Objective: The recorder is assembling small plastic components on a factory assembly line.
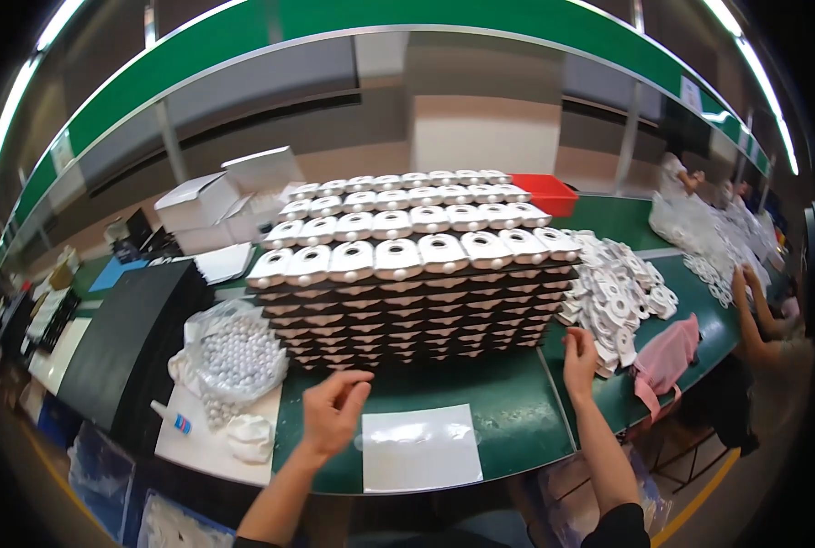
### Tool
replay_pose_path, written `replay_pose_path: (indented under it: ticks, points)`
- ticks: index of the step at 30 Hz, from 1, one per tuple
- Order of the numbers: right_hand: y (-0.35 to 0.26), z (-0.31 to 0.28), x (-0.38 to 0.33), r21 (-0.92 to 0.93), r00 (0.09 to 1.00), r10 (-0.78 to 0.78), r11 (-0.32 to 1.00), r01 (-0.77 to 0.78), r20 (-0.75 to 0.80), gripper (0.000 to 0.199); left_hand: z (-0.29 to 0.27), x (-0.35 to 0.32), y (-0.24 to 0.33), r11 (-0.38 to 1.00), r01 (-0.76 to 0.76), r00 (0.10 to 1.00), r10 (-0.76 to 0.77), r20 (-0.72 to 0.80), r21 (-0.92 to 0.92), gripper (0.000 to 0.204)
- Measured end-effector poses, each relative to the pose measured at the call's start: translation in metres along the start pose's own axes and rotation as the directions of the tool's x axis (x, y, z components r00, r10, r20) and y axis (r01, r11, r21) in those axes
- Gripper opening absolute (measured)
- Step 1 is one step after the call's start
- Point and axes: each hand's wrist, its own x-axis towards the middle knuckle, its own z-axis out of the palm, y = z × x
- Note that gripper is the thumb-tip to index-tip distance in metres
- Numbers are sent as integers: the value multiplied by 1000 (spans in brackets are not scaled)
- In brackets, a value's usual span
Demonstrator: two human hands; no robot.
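My left hand [334, 413] hovers over the green bench, just in front of a tall stack of black trays [407, 315]. Its fingers are bent in toward the thumb, and whatever they may hold is too small or hidden to make out. On the top tray, white rounded parts [398, 258] with a dark-rimmed hole stand in several rows. At the stack's right, my right hand [579, 363] is raised with curled fingers beside a heap of loose white parts [613, 297]. Its grip is too small to read. A white sheet [421, 447] lies flat between my forearms.
Left of the stack are a clear bag of small pale balls [238, 356], a glue bottle [172, 417], crumpled white tissue [249, 438] and a black block-like stack [133, 342]. A red bin [545, 194] stands behind; a pink cloth [665, 363] hangs rightward. A co-worker's arms [756, 306] are far right.
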Motion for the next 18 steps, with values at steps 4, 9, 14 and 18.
replay_pose_path:
  ticks: [4,9,14,18]
  points:
    - [9,-3,-2,-30,990,24,999,-20,140,14,-62,3,-10,974,218,962,-203,-183,66,14]
    - [6,-1,-3,-76,976,42,997,-26,215,12,-159,37,-102,756,471,685,-638,-352,-455,44]
    - [11,-2,-4,-128,973,35,992,-5,230,11,-175,56,-73,890,450,779,-431,-455,-72,59]
    - [11,-4,-3,-112,972,35,994,-9,233,10,-231,51,-92,445,327,911,88,-404,834,61]
